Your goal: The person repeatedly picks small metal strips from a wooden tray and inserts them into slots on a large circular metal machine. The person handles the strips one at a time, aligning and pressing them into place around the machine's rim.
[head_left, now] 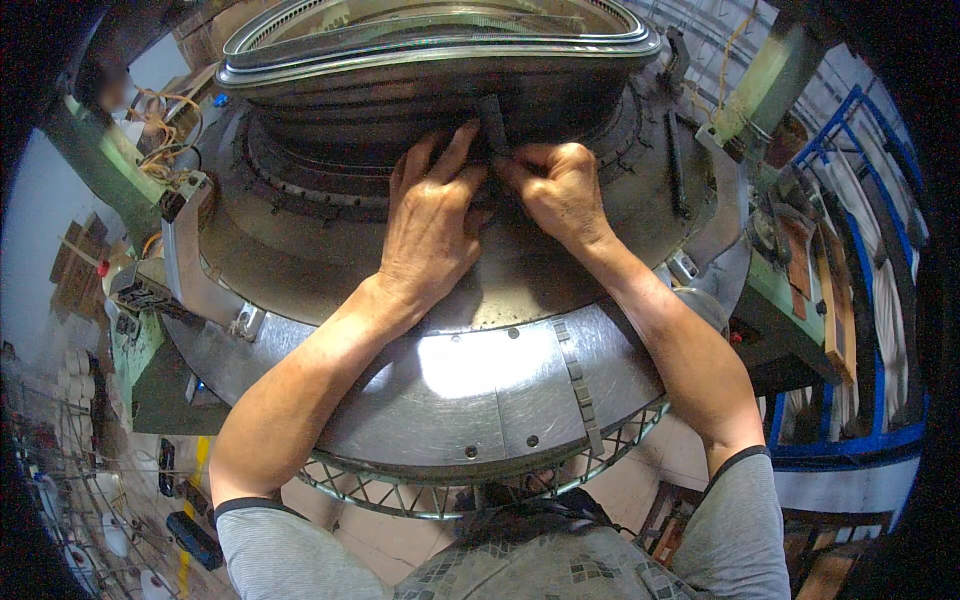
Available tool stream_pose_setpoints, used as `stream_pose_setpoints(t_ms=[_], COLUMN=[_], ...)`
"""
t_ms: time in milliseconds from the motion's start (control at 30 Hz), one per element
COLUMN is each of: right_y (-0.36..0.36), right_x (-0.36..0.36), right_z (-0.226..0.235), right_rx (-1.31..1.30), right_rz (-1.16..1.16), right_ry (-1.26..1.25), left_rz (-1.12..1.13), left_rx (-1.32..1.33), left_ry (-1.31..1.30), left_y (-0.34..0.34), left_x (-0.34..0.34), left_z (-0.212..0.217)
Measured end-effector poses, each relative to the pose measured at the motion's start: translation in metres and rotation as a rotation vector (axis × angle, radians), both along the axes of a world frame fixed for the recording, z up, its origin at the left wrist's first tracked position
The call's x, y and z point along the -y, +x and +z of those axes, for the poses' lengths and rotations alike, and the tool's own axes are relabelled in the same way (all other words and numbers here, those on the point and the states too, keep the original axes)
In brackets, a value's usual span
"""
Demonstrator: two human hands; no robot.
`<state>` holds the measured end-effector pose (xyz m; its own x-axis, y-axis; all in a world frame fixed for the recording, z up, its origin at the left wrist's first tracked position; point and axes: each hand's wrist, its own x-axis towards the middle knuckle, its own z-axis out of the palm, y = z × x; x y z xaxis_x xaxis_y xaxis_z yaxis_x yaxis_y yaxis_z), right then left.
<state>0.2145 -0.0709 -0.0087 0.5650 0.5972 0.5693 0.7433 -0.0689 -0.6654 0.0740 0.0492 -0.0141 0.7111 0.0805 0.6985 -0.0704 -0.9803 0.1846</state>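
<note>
**Both Hands at the Dark Block on the Machine Cylinder**

The left hand [430, 225] rests flat on the round metal machine [480, 390], fingers spread toward 12 o'clock, grasping nothing visible. The small dark block [492, 125] stands upright at 12 o'clock, long axis vertical, between both hands. The right hand [560, 190], at 3 o'clock, is nearer, fingers pinched at the block's base.
</note>
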Motion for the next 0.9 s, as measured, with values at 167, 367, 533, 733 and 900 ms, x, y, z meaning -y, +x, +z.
stream_pose_setpoints(t_ms=[167,367,533,733,900], right_y=[0.0009,-0.0006,-0.0009,-0.0001,0.0002], right_x=[-0.0013,0.0000,0.0007,0.0011,0.0006], right_z=[-0.0012,0.0000,0.0017,0.0017,0.0012], right_rx=[0.005,-0.013,-0.010,-0.028,-0.027], right_rz=[0.003,0.008,-0.001,-0.014,-0.023], right_ry=[0.021,0.011,-0.010,-0.030,-0.029], left_rz=[0.022,0.001,0.006,0.005,0.014], left_rx=[-0.027,-0.016,-0.029,-0.029,-0.067], left_ry=[0.004,0.005,0.009,-0.004,0.020], left_y=[-0.0010,-0.0006,0.0003,0.0004,-0.0003], left_x=[0.0010,0.0008,0.0002,0.0013,0.0009], left_z=[0.0024,0.0013,0.0003,0.0004,0.0021])
